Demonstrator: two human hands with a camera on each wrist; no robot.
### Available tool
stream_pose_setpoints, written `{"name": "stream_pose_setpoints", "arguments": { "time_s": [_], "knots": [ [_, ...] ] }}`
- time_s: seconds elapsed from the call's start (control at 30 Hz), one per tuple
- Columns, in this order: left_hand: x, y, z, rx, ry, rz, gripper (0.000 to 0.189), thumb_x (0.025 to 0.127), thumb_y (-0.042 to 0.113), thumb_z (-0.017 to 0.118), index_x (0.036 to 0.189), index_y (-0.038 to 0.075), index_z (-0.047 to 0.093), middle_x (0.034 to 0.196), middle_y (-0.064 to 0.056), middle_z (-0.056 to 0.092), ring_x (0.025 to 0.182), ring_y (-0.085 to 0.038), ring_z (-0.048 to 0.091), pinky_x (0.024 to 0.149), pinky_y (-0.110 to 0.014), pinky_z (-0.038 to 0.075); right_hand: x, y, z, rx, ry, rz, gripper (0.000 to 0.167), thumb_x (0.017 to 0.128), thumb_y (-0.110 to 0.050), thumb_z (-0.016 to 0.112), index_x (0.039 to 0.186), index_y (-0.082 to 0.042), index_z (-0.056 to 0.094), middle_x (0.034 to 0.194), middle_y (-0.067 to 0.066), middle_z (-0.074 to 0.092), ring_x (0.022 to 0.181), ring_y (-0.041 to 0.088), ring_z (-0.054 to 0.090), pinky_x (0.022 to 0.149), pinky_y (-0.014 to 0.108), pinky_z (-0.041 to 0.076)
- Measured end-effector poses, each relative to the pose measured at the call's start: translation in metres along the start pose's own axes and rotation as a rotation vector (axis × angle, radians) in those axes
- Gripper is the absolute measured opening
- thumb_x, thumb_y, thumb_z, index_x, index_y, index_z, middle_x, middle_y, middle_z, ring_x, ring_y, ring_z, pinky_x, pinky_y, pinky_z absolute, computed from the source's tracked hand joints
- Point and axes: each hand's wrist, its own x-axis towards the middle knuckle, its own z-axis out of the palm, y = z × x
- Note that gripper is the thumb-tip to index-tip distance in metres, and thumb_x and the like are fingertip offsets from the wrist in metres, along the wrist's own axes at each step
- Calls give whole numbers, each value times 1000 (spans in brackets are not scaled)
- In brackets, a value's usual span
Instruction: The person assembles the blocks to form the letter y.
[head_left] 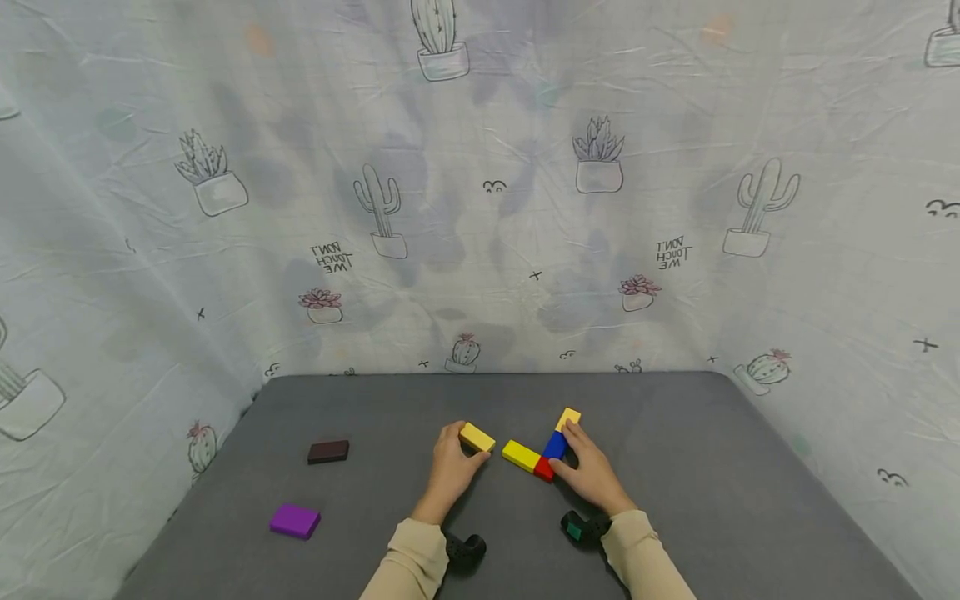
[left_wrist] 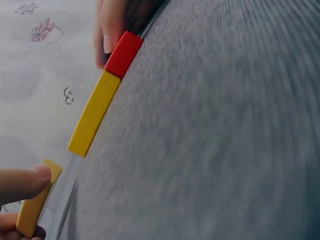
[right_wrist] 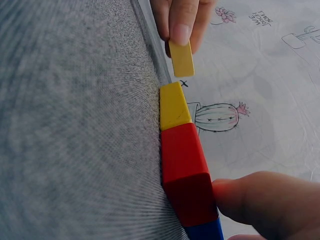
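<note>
My left hand [head_left: 451, 467] pinches a pale yellow block [head_left: 477, 437] between thumb and fingertips. In the left wrist view that block [left_wrist: 34, 207] appears raised, apart from the others. To its right, a bright yellow block [head_left: 521, 455] meets a red block [head_left: 543, 469] end to end. From the red one, a blue block [head_left: 555, 446] and another pale yellow block [head_left: 568, 417] run away at an angle, forming a bent row. My right hand [head_left: 592, 473] rests against this row, its thumb touching near the red block [right_wrist: 186, 155] and its fingers by the far pale yellow block.
On the left of the grey table [head_left: 375, 517] lie a dark brown block [head_left: 327, 452] and a purple block [head_left: 296, 521]. A pale cloth [head_left: 465, 250] printed with cacti surrounds the table. Dark devices are strapped at both wrists.
</note>
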Motion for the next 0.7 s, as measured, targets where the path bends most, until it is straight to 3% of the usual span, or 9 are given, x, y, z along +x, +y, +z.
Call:
{"name": "stream_pose_setpoints", "arguments": {
  "time_s": [0.7],
  "knots": [
    [4,4,25,-17,-20,0,63,77,13,79,128,-7,49,122,-22,51,115,-38,51,95,-50,45,0,2,1,1,10,-6,74,90,-39,62,144,3,35,153,21,28,140,40,26,111,57,25]
  ]
}}
